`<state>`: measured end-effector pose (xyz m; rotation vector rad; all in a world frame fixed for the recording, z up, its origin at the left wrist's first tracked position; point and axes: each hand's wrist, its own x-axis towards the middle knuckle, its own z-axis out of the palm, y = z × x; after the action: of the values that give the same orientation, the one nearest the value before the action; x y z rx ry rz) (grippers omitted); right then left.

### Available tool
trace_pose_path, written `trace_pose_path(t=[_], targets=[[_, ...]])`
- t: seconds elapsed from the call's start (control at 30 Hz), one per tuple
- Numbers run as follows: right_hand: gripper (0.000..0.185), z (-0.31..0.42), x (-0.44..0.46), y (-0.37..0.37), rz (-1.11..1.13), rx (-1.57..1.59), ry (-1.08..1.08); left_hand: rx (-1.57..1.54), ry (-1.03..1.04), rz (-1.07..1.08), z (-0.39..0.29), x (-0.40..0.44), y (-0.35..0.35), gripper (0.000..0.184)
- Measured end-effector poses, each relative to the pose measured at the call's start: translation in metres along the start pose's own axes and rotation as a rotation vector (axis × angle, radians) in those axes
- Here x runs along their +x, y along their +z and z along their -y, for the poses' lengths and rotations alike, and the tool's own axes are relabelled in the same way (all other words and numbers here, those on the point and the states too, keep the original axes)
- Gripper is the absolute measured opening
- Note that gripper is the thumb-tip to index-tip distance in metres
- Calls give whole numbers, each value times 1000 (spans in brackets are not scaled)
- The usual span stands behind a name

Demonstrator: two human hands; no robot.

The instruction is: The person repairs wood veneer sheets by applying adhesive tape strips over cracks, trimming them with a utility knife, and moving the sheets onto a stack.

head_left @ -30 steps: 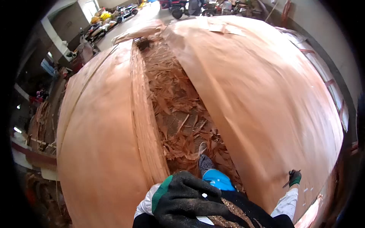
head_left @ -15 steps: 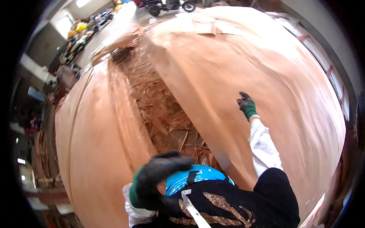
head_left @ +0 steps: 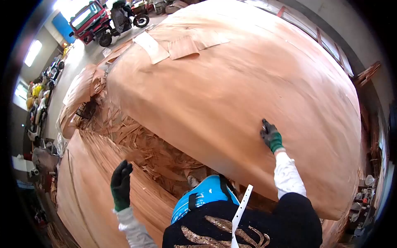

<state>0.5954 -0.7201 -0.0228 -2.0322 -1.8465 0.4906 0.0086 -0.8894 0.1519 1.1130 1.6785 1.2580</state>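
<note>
My right hand (head_left: 271, 135), in a black glove with a green cuff, is over the large stack of thin wood sheets (head_left: 231, 95) on the right. Its fingers are bent together, and whatever they hold is too small to make out. My left hand (head_left: 121, 186), gloved the same way, is raised above the lower-left stack of sheets (head_left: 78, 186), its fingers extended and nothing in it. Loose veneer pieces (head_left: 183, 47) lie on the far part of the right stack.
Broken wood scraps (head_left: 153, 153) fill the gap between the two stacks. A bent sheet (head_left: 80, 89) sticks up at the gap's far end. Beyond are a motorbike (head_left: 122, 22) and a red vehicle (head_left: 89, 20). A wall runs along the right.
My left hand has moved from in front of my body out over the left stack. My right hand first reached forward and now stays over the right stack. The view has turned right.
</note>
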Motion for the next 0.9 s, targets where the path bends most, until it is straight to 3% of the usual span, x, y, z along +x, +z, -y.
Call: trace_pose_path(t=[0.1,0.17,0.27,0.4,0.5,0.53,0.63,0.7,0.77,0.9], targets=[[52,13,-42,-1,-64,-20,-72,12,14,82,16,76,9,31],[52,18,-75,15,-22,52,38,-23,-2,174,40,119,9,29],[53,33,-104,14,-1,-83,78,160,-81,249,45,162,15,27],[53,46,-112,9,8,-102,138,350,-133,336,67,193,9,29],[48,26,-95,18,77,-46,200,304,-94,392,83,238,-2,31],[40,38,-77,20,-182,115,-9,178,-106,384,127,264,-12,32],[37,112,5,19,-203,369,112,604,136,402,67,318,15,35],[39,162,66,45,-115,623,284,692,271,464,78,372,20,37],[40,224,127,78,-100,801,260,722,456,470,53,426,36,37],[45,346,233,127,-207,481,2,929,805,504,60,564,58,45]])
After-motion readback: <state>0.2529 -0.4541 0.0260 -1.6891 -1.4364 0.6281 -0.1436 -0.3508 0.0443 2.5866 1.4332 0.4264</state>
